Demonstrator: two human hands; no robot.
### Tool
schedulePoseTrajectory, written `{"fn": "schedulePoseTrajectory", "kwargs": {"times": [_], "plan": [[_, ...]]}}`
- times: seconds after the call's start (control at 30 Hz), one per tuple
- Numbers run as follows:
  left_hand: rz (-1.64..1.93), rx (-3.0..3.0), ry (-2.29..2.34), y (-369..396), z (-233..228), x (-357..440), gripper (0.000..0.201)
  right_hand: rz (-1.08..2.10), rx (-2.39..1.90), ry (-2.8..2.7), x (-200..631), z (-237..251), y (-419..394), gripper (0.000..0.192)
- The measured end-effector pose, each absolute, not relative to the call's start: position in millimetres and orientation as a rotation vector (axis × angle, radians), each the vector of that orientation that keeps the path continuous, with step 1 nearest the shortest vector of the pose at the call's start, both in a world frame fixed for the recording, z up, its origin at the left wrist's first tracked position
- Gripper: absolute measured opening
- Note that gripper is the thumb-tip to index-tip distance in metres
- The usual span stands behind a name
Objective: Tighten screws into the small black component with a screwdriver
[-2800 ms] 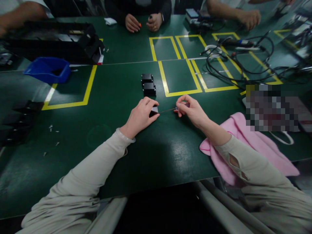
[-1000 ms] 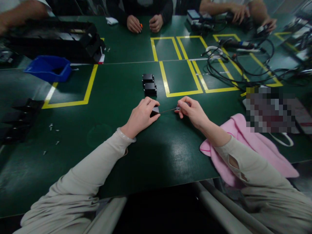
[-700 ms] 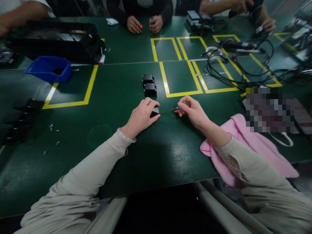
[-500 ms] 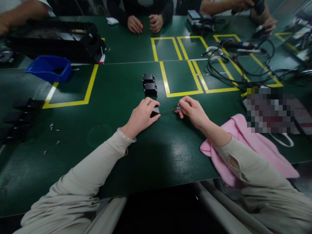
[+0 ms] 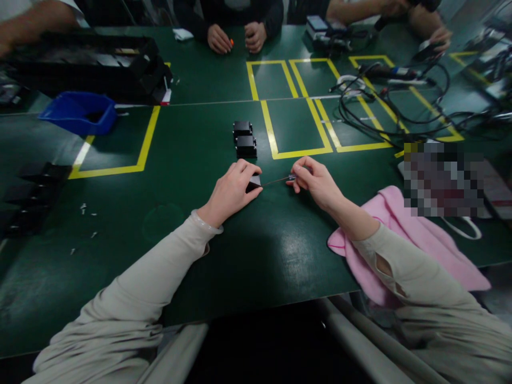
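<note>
My left hand [image 5: 234,191] is closed around a small black block [image 5: 253,183] and holds it down on the green table [image 5: 256,256]; the fingers hide most of it. A screwdriver [image 5: 276,181] is pinched in my right hand [image 5: 314,180], its thin shaft pointing left. The tip meets the block's right side by my left thumb; the exact contact is too small to make out. Just beyond my left hand stand two black blocks [image 5: 245,140] with small shiny screws at their sides. Several loose screws [image 5: 83,208] lie to the left.
Black parts [image 5: 34,197] sit at the left edge, near a blue bin [image 5: 80,113] and a long black tray [image 5: 88,66]. Cables [image 5: 372,114] spread at right, beyond a pink cloth [image 5: 394,234] under my right forearm. Across the table, a person's hands [image 5: 238,38] rest; other people's arms show.
Both hands keep the same hold and place, with the screwdriver against the block. The whole view has shifted very slightly. At the far right, a co-worker's hands have moved a little.
</note>
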State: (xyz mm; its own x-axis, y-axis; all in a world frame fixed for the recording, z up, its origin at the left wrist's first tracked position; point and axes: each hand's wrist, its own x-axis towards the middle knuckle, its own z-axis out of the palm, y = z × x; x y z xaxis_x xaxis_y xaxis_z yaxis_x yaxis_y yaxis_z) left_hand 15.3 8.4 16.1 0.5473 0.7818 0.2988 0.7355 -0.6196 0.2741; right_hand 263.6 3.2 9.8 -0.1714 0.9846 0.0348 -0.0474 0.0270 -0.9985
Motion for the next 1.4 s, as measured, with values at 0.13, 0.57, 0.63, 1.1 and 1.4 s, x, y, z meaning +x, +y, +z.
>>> {"fn": "schedulePoseTrajectory", "kwargs": {"times": [0.13, 0.57, 0.63, 1.1, 1.4], "plan": [[0.601, 2.66, 1.305, 8.6, 16.0, 15.0, 0.032, 1.331, -1.081, -1.281, 262.7, 9.3, 2.8, 0.031], [0.614, 2.647, 1.291, 8.6, 16.2, 14.6, 0.031, 1.346, -1.089, -1.283, 263.2, 11.5, 2.6, 0.029], [0.612, 2.643, 1.292, 8.6, 16.3, 14.8, 0.031, 1.351, -1.085, -1.302, 263.2, 11.6, 2.6, 0.031], [0.601, 2.639, 1.286, 9.0, 17.1, 14.5, 0.032, 1.349, -1.09, -1.307, 263.6, 12.7, 2.8, 0.025], [0.583, 2.617, 1.3, 8.5, 18.4, 14.7, 0.032, 1.341, -1.101, -1.298, 262.8, 12.1, 2.9, 0.025]]}}
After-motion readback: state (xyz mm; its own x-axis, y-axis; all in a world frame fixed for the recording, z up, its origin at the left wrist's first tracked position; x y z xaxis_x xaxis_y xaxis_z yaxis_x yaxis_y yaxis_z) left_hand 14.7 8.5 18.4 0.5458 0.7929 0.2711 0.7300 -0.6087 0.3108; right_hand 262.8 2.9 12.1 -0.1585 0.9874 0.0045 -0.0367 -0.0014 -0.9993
